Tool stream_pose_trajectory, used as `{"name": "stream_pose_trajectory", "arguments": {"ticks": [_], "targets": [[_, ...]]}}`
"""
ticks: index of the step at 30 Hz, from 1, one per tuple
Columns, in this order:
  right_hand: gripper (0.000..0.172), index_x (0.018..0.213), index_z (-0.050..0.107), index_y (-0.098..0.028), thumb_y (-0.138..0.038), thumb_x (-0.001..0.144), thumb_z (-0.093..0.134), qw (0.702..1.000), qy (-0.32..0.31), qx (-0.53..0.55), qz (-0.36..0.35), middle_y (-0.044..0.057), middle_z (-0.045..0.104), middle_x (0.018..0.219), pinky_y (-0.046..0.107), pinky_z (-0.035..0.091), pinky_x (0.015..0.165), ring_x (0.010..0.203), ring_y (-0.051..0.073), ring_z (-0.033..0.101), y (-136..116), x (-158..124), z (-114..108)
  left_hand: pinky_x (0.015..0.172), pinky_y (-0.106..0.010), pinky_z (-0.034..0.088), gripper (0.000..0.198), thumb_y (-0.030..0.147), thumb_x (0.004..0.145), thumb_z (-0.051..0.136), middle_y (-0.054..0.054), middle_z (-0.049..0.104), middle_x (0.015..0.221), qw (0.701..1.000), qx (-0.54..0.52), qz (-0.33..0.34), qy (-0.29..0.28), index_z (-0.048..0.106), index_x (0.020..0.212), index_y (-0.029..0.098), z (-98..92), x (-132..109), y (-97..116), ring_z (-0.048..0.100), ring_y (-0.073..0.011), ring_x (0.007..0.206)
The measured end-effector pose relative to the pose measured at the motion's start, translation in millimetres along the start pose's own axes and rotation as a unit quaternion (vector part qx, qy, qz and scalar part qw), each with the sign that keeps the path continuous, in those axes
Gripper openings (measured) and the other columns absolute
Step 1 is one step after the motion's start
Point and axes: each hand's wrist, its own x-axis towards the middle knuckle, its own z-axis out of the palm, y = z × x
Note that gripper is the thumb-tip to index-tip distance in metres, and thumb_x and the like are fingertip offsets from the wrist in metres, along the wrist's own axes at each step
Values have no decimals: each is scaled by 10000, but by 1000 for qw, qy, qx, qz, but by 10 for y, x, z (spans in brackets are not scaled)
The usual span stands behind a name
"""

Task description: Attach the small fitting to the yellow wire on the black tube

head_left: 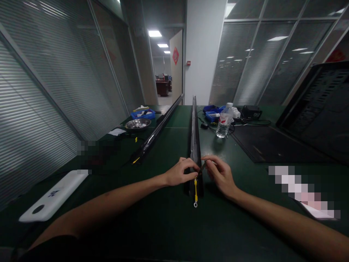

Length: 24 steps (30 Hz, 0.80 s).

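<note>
A long black rail runs away from me along the middle of the table. At its near end hangs a short yellow wire tipped with a metal ring terminal. My left hand reaches over the rail from the left, thumb and forefinger closed at the upper end of the wire. Between the fingers of my right hand, on the right side, is a thin dark tool. Its tip points down at the wire's base near my left fingertips. The exact contact there is too small to make out.
A second black rail lies to the left. Beyond are a metal bowl, a blue tray, a water bottle and blue bins. A white case sits left, a black mat right.
</note>
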Motion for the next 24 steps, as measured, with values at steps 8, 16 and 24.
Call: {"name": "stream_pose_trajectory", "arguments": {"ticks": [8,16,24], "targets": [[265,1163,620,-218,-417,989,601,1000,-8,22,11,-30,548,700,212,361,449,524,108,462,-14,-15,8,1021,-352,341,167,274,981,562,-37,700,1086,1000,-7,-1,4,677,1072,194,-14,6,36,610,-211,1099],[253,1130,645,-215,-419,986,604,1000,-2,11,8,-25,555,697,218,362,449,517,108,461,-5,3,12,1025,-352,321,136,240,983,570,-29,687,1084,1000,3,2,-7,669,1068,199,2,7,10,603,-208,1108],[259,1135,659,-207,-414,1010,567,1000,-7,4,3,-27,514,704,220,355,454,523,101,464,-6,-13,0,1042,-354,319,147,266,968,604,-37,690,1113,1000,-3,5,-2,675,1079,199,-5,0,-10,594,-214,1125]]}}
